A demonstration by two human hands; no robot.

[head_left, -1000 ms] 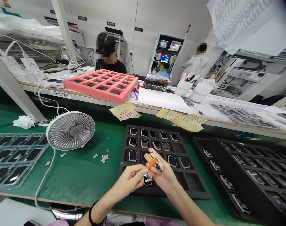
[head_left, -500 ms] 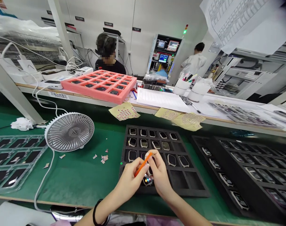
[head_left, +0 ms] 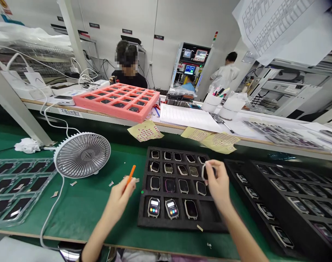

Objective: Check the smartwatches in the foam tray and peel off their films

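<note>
On the green bench mat [head_left: 81,209] we see our right hand [head_left: 217,183] pinching a thin pale watch frame [head_left: 203,171] over the upper right of the black foam tray [head_left: 179,225]. It looks light and fragile, best taken by its edges. Our left hand [head_left: 120,199] closes around an orange stick [head_left: 131,174].

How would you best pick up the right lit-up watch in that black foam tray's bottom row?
Take the watch by its long sides, fingers coming down from above. It lies face-up in a cell of the black foam tray, so its top is open, and the edges spare the lit screen.
</note>
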